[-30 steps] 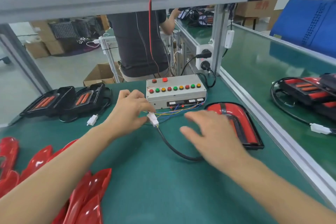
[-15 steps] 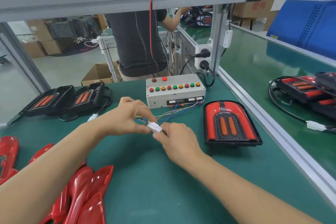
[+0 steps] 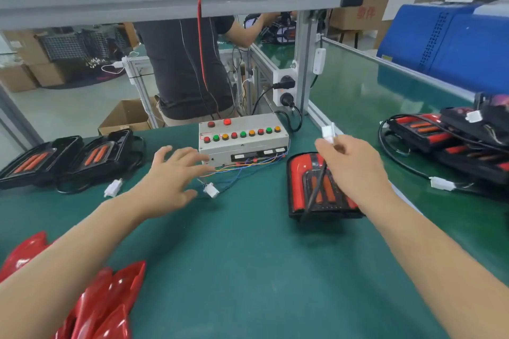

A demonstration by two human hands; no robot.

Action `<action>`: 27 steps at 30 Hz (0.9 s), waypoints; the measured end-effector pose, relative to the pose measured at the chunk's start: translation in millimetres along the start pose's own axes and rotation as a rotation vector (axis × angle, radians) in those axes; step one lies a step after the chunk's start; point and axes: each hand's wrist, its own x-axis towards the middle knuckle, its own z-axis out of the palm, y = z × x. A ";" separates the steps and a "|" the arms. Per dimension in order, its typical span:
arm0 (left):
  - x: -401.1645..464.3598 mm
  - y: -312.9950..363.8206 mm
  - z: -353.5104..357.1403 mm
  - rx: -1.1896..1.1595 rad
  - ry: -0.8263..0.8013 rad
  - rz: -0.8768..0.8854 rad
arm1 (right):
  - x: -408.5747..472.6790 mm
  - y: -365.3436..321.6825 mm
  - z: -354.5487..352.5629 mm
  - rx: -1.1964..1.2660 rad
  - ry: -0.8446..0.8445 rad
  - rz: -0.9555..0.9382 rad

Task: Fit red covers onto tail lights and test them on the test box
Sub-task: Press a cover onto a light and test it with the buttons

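Note:
The grey test box (image 3: 243,140) with its row of coloured buttons stands at the middle back of the green bench. Its white connector (image 3: 211,190) lies loose on thin wires in front of it. My left hand (image 3: 170,173) hovers open just left of the box, fingers spread, holding nothing. My right hand (image 3: 351,170) pinches the tail light's white plug (image 3: 328,133), lifted above the bench, with the black cable (image 3: 316,187) hanging down from it. The red-covered tail light (image 3: 298,187) lies under that hand, partly hidden.
Two uncovered black tail lights (image 3: 68,159) lie at the left with a white plug (image 3: 112,188). Several red covers (image 3: 107,305) are piled at the near left. More tail lights (image 3: 451,146) sit on the conveyor at right. A person (image 3: 187,69) stands behind the frame.
The two connectors have come apart. My right hand rose to the right with the tail light's plug. My left hand let go of the box's connector and opened.

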 end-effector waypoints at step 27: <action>30.7 85.5 37.2 -1.084 -0.339 -0.035 | 31.2 68.3 -152.0 1.105 0.341 0.251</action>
